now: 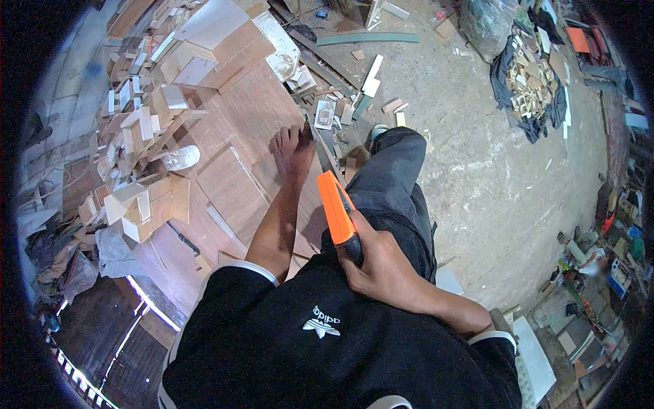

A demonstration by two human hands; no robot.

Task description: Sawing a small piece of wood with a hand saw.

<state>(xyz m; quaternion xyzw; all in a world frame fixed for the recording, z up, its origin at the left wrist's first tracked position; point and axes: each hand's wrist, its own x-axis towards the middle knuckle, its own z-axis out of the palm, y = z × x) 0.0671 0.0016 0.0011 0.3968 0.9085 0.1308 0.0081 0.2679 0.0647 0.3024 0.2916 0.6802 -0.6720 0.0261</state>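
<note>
My right hand [378,269] is closed round the orange and black handle of a hand saw [332,204], close in front of my body. From the handle the saw's dark blade runs away along the right edge of a wooden board surface [238,112]. On that surface my left hand [293,151] rests palm down beside the blade, its fingers somewhat bent and apart. Whether it presses on a separate piece there, I cannot make out. A loose flat wooden panel [231,183] lies left of my left forearm.
Small wooden boxes and offcuts [139,129] crowd the left side, with a clear plastic cup [182,158] among them. Scrap strips [371,75] litter the concrete floor ahead. A dark sheet heaped with wood bits [535,85] lies at far right, by a big plastic bag [487,27].
</note>
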